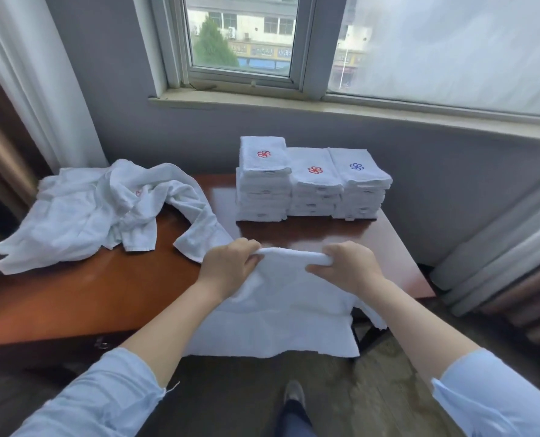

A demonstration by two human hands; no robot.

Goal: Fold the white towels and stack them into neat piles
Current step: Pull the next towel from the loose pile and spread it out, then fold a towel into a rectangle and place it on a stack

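Hands pinch one white towel (pixel 281 307) by its top fold at the table (pixel 73 298) edge: left hand (pixel 227 266), right hand (pixel 347 266). Keep corners even, pull it flat, then fold toward the piles (pixel 312 187).

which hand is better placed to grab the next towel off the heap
Likely the left hand: the crumpled heap lies on its side, one end trailing beside it. The right hand is farther; both grip the towel.
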